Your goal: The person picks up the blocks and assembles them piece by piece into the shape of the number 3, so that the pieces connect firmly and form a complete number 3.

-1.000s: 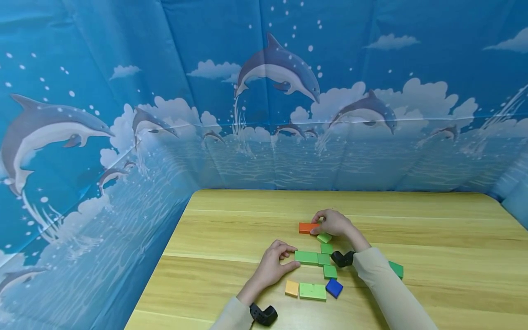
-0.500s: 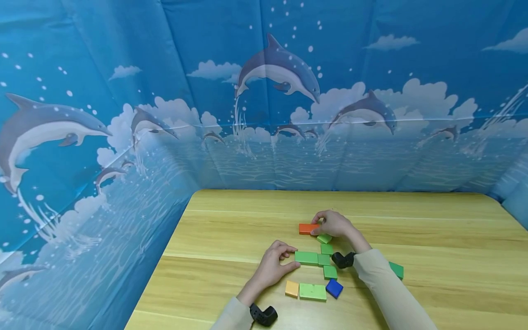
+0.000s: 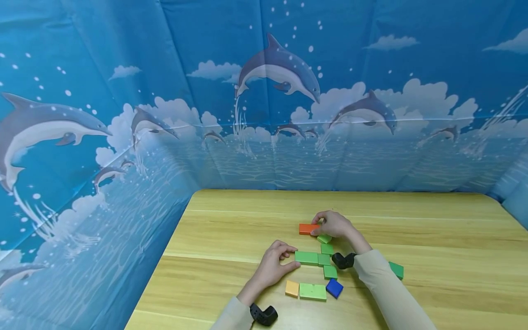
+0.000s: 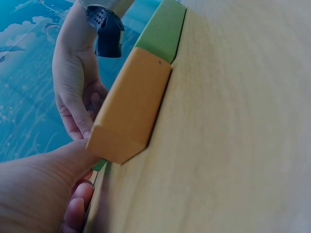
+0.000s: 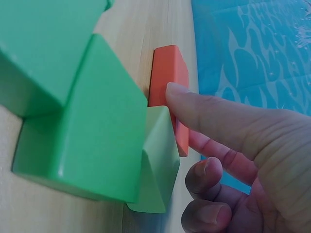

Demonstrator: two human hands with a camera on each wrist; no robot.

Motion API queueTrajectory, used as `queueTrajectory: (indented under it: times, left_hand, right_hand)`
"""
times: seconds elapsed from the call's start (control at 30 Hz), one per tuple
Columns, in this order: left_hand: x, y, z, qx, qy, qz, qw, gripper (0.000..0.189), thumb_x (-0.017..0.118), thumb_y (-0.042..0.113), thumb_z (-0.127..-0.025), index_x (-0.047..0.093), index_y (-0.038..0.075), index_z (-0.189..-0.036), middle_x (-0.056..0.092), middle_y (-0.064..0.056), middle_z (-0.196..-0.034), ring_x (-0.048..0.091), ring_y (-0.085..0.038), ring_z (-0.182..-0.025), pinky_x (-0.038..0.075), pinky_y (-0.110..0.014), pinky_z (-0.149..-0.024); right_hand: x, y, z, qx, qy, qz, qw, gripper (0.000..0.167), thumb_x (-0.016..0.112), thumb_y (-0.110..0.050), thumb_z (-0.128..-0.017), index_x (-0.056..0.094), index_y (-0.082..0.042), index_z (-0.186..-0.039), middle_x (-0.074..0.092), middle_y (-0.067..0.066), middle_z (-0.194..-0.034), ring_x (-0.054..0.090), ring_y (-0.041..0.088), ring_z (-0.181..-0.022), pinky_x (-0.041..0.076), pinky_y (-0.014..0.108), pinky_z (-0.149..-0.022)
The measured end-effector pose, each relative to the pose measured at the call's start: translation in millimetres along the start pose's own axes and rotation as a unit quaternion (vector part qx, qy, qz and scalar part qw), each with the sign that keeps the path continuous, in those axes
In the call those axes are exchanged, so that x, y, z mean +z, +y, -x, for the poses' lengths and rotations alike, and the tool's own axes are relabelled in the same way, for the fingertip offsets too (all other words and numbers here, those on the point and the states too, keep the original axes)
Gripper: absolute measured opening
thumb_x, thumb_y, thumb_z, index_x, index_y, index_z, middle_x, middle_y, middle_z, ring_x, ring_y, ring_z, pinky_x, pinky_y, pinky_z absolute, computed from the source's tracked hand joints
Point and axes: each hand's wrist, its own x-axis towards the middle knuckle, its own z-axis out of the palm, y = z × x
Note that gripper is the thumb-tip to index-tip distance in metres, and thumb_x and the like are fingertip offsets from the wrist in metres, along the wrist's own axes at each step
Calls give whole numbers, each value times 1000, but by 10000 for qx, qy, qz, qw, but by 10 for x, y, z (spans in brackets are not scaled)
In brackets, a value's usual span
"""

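In the head view my right hand [image 3: 336,223] holds the right part of a flat red-orange block [image 3: 307,229] at the far end of a row of blocks. Its thumb lies on the near side in the right wrist view, with a fingertip behind. A light green triangular block [image 5: 163,165] stands beside the red block, in front of a green block [image 5: 104,121]. My left hand [image 3: 272,261] has thumb and index finger at the two corners of a long green block's [image 3: 306,257] left end, pinching it. That block is mostly hidden in the left wrist view.
Nearer the person lie a yellow-orange block [image 3: 292,288], a long light green block [image 3: 312,292] and a blue block [image 3: 334,288]. Small green blocks [image 3: 323,260] form a column by the right wrist. A dark green block [image 3: 396,270] is partly behind the right sleeve.
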Motion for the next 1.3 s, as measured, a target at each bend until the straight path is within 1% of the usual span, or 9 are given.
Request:
queueTrajectory:
  times: [0.1,0.33,0.47,0.6,0.7,0.9,1.07,1.2,1.3]
  left_hand:
    - [-1,-1,1,-14,-8,-6,10000,35,75,29,-83,68,10,-111,53,5,-98,50,-5,-85,45,-21,-76]
    - [-3,-1,7,-22,-14,-3,10000,35,75,30,-83,68,10,-111,53,5,-97,49,-6,-85,45,-21,-76]
    - [-7,-11,9,-23,-16,-22,10000,35,74,30,-83,68,11,-112,53,4,-98,50,-6,-85,45,-21,-76]
    - [-11,-9,9,-8,-13,-19,10000,35,75,30,-83,68,11,-112,53,5,-98,50,-5,-85,45,-21,-77]
    - [-11,-4,7,37,-16,-13,10000,35,74,29,-83,67,10,-112,53,5,-98,49,-5,-85,45,-21,-77]
    - [-1,0,3,82,6,3,10000,35,75,28,-83,68,9,-111,52,5,-97,49,-5,-84,45,-20,-76]
    - [3,1,2,124,-1,6,9999,35,75,28,-83,67,8,-111,53,4,-98,49,-5,-84,45,-20,-76]
    - [-3,-12,6,152,45,-17,9999,35,75,28,-83,67,9,-111,53,4,-98,49,-5,-85,45,-20,-76]
    - [-10,-21,8,163,29,-8,9999,35,75,28,-83,67,9,-112,53,4,-99,49,-4,-85,45,-20,-77]
  right_hand:
    - [-4,-3,8,-20,-15,0,10000,26,77,-25,-81,67,-11,-101,59,2,-88,48,20,-69,38,34,-60]
    - [3,-9,16,-17,-14,5,10000,26,76,-25,-81,67,-11,-101,58,3,-82,47,20,-66,36,34,-58]
    - [11,-9,12,-8,-1,41,10000,27,77,-26,-81,68,-12,-102,59,2,-85,48,19,-67,37,34,-59]
    - [-26,-7,35,-151,62,48,9999,35,74,-30,-83,66,-9,-111,59,3,-84,50,19,-67,39,34,-58]
    - [-114,8,93,-307,249,-43,9992,42,69,-33,-87,63,-6,-119,57,5,-79,49,19,-64,38,34,-55]
    - [-367,139,365,-675,784,-112,9946,50,63,-40,-90,61,-2,-122,55,4,-79,47,19,-65,36,34,-54]
    - [-505,320,705,-671,1153,85,9910,47,62,-42,-91,64,-4,-117,55,2,-76,45,18,-58,35,32,-50]
    - [-525,443,949,-582,1233,375,9899,44,63,-41,-91,66,-4,-113,53,1,-73,41,15,-52,33,29,-46]
    - [-514,540,1127,-359,1072,643,9915,45,62,-43,-90,66,-5,-113,53,-1,-72,41,14,-52,32,29,-45]
